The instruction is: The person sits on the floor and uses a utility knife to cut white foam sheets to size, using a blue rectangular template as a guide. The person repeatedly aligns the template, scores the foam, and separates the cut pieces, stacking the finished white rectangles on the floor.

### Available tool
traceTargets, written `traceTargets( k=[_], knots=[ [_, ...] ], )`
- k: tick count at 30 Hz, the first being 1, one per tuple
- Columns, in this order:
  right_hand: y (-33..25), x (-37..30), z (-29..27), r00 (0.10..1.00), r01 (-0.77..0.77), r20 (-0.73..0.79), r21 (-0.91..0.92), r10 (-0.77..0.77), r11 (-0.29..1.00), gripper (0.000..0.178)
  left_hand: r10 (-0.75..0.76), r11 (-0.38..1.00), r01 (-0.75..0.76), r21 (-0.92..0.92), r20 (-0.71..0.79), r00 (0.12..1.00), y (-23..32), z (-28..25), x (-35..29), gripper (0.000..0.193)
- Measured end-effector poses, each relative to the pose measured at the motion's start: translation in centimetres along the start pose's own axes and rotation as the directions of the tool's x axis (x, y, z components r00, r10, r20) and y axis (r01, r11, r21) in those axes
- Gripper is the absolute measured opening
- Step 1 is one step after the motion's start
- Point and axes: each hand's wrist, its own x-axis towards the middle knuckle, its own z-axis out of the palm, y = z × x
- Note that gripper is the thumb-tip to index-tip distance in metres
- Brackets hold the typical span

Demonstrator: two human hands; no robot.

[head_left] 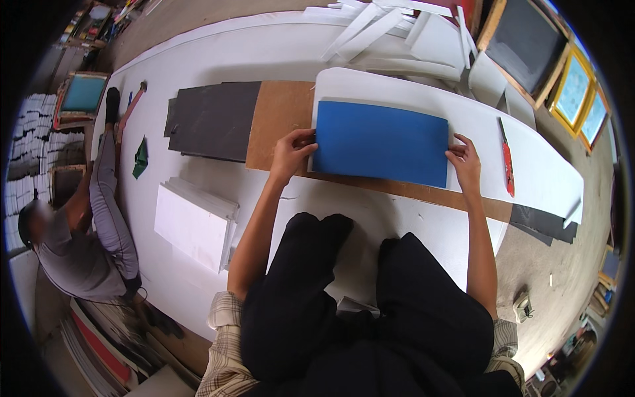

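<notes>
A flat rectangular blue board (380, 142) lies over a larger white sheet (529, 149) in front of me. My left hand (291, 155) pinches its left edge. At the opposite short edge, my right hand (465, 161) has curled fingers and thumb against the board. Beneath the white sheet, a long brown board (281, 112) shows at the left and along the near side. Dark grey sheets (215, 119) lie on the brown board's left end. A red-handled cutter knife (508, 162) rests on the white sheet, right of my right hand.
Stacked white boards (195, 221) lie left of my knees, near a green scrap (140, 159). White offcuts (377, 30) are heaped at the far side. Another person (83, 231) sits at the left with legs stretched out. Framed panels (526, 46) stand at the far right.
</notes>
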Motion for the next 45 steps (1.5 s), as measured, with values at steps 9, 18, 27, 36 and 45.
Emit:
traceTargets(
  k=[9,18,27,36,45],
  knots=[
    [-0.2,0.5,0.0,0.996,-0.093,0.014,0.082,0.092,0.992,0.048,0.015,1.000,-0.015,0.014,-0.038,0.999,0.0,0.1,0.0,0.032],
    [-0.4,0.5,-0.5,0.992,-0.101,0.080,0.087,0.094,0.991,0.049,-0.004,0.999,0.004,0.042,-0.015,1.000,0.8,0.0,-0.1,0.032],
    [-0.9,0.3,-0.6,0.992,-0.088,0.099,0.061,0.082,0.994,0.049,0.052,0.996,-0.050,0.074,-0.030,0.998,-0.1,-0.1,0.0,0.033],
    [-0.6,0.4,-0.6,0.992,-0.078,0.107,0.057,0.072,0.995,0.048,0.042,0.963,-0.020,0.268,-0.077,0.996,0.7,0.4,-0.2,0.035],
    [-1.5,-0.1,-0.4,0.992,-0.079,0.106,0.083,0.071,0.993,0.049,0.042,0.975,-0.032,0.220,-0.044,0.998,0.5,0.0,-0.4,0.035]
  ],
)
